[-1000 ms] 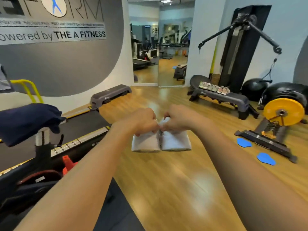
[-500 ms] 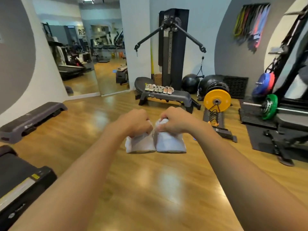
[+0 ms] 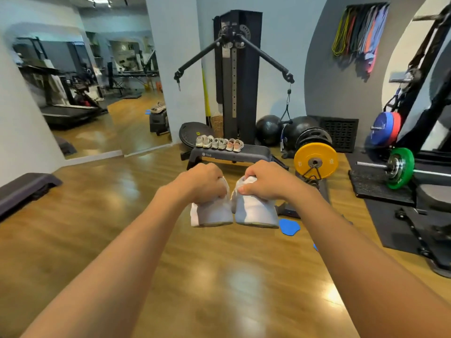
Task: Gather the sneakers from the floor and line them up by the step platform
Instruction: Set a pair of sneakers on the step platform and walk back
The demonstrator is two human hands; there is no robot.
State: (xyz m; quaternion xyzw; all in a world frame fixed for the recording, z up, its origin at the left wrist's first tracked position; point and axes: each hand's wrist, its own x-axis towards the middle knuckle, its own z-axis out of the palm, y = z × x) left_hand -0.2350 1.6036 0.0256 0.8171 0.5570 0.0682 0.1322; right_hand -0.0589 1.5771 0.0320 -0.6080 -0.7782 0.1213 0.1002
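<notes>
Sneakers carried: left sneaker & right sneaker, both white, just beside each other, in the air at centre over the wood floor, still short of the platform.
L hand: left hand curled round the collar of left sneaker, knuckles up.
R hand: right hand grips the collar of right sneaker the same way.
Why held so: top grip, soles down & level. Prob. keeps the pair matched so both can be set down together w/o re-gripping.
Step platform: step platform far centre, in front of cable machine; right part of its top is bare.
Row: sneaker row lined up on left part of the top. My guess is the carried pair goes at the right end.
Floor: blue disc just right of right sneaker, lower; yellow plate right of platform.
Change vs half-sec ago: platform & row look larger and nearer, so the person is closing in. Grip unchanged, pair in the same pose.
Change vs 1 s ago: treadmill gone from view; view has swung right.
</notes>
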